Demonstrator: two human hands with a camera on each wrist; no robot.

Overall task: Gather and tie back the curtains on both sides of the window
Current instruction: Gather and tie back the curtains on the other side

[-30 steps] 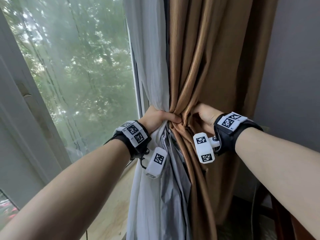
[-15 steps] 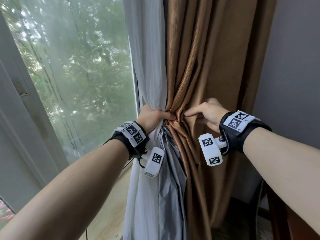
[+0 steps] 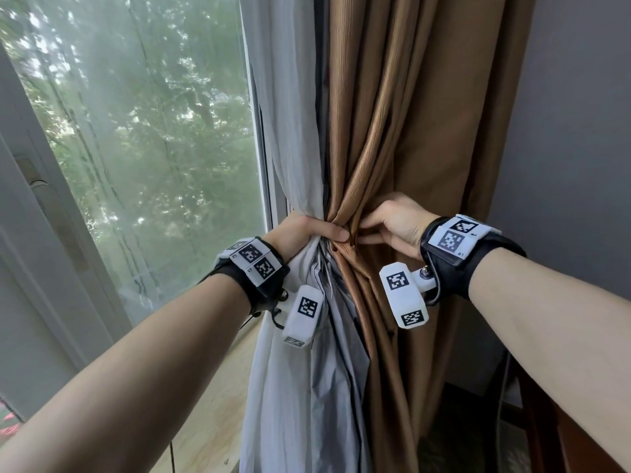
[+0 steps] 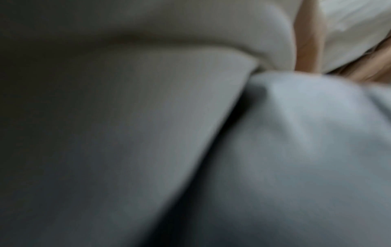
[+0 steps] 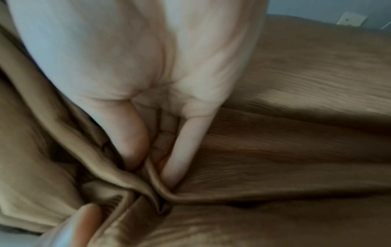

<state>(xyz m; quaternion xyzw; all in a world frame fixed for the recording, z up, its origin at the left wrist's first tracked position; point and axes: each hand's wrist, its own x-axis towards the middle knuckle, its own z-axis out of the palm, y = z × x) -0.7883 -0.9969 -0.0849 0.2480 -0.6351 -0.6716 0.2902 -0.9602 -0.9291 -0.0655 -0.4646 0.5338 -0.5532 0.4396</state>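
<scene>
The brown curtain [image 3: 403, 138] and the pale grey curtain [image 3: 290, 138] hang together at the right side of the window [image 3: 136, 131], next to a grey wall [image 3: 573, 131]. Both are bunched into one narrow waist in the middle.

The left hand [image 3: 300, 233] is wrapped tight around that waist, fingers curled round the cloth and thumb across the front. The right hand [image 3: 392, 223] sits just beside it on the brown side. In the right wrist view, its thumb and fingers [image 5: 184, 147] pinch a fold of brown cloth between them. The left wrist view shows only blurry grey cloth, very close up.

So the gathering on this side looks done. The tying does not. I can see no rope, band or hook anywhere around the bunch, so only the hands keep it together. If the hands let go, the cloth would likely spread out again. The other side of the window is not in view, so I cannot tell if that curtain is tied.
</scene>
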